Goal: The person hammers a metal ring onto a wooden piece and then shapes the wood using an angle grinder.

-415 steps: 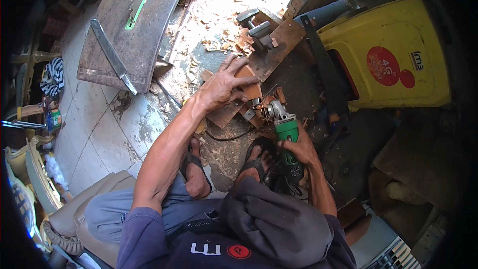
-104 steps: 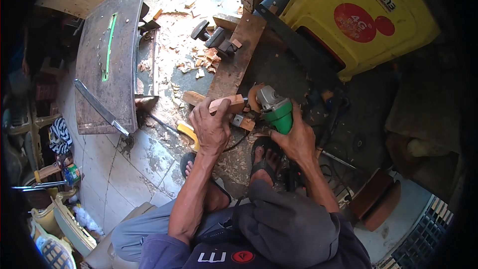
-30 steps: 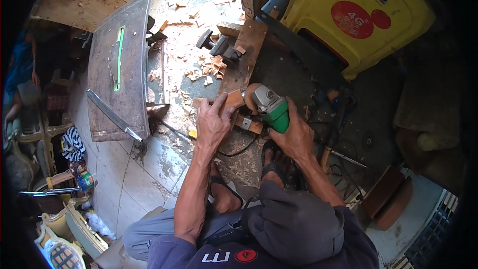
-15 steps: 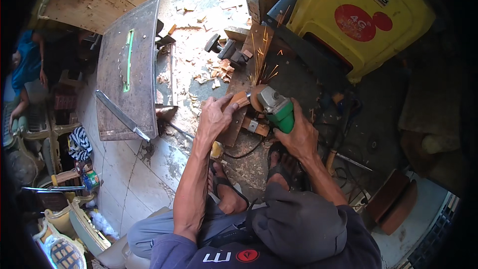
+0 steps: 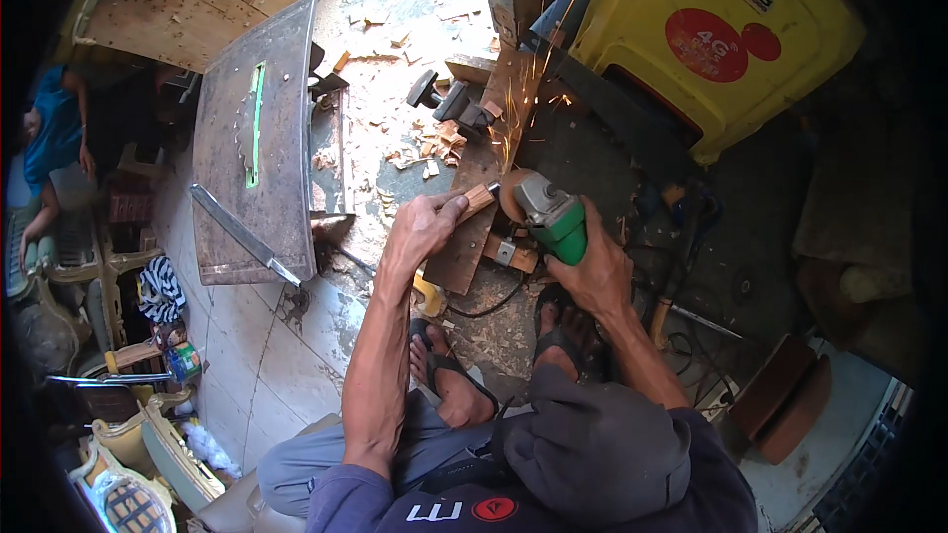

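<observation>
My right hand (image 5: 592, 262) is wrapped round the green body of an angle grinder (image 5: 556, 222), whose orange-brown disc (image 5: 512, 195) faces left. In my closed left hand (image 5: 425, 227) is a wooden-handled tool (image 5: 478, 201), gripped between thumb and fingers. A short metal part (image 5: 494, 187) at its end meets the disc's edge or sits right beside it. Orange sparks (image 5: 513, 123) spray up and away from the disc. A wooden plank (image 5: 457, 262) lies below my left hand, and a wooden block with a metal fitting (image 5: 511, 255) is under the grinder.
A table saw's top (image 5: 222, 207) with a green slot stands to the left, a curved bar on it. Wood chips (image 5: 434, 143) and a black-knobbed clamp (image 5: 444, 99) lie ahead. At the upper right leans a yellow plastic stool (image 5: 642, 118). A person in blue (image 5: 59, 128) is far left.
My left hand has rolled a little, showing another face of the wooden-handled tool. The grinder has barely shifted, and sparks keep flying, now in a more scattered stream.
</observation>
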